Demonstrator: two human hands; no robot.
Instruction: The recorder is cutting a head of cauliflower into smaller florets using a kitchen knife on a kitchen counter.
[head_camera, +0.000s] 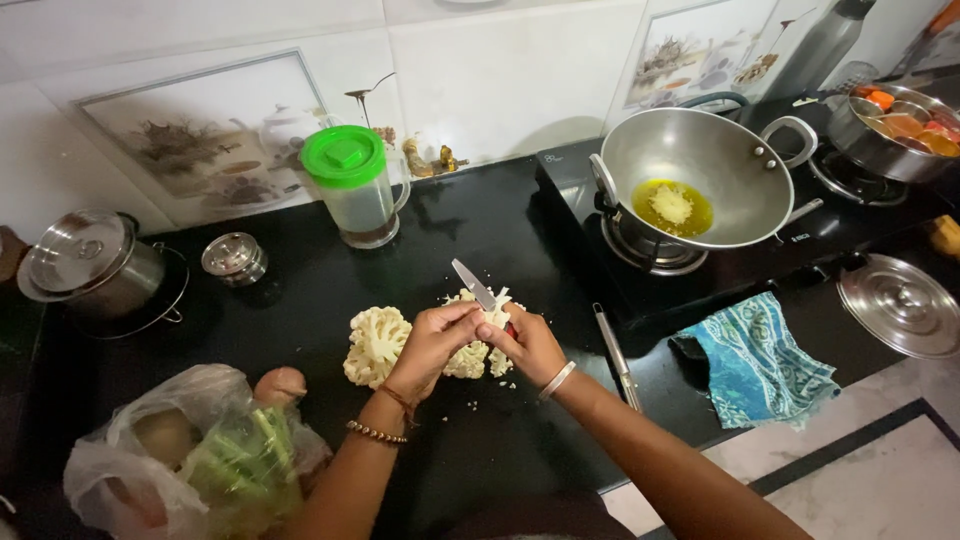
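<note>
White tiled wall (500, 70) (some tiles pictured) backs a glossy black counter (300, 310), pale floor (880, 480) below.

Pale cream lumpy cauliflower pieces (378, 343) lying clustered on the black counter (300, 310), small steel-bladed knife (476, 286) angling upward over them

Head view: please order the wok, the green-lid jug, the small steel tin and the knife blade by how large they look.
Largest to smallest as they look:
1. wok
2. jug
3. tin and knife blade: these look close in size, so I do not rank them; part of the blade is hidden by the hands.
</note>
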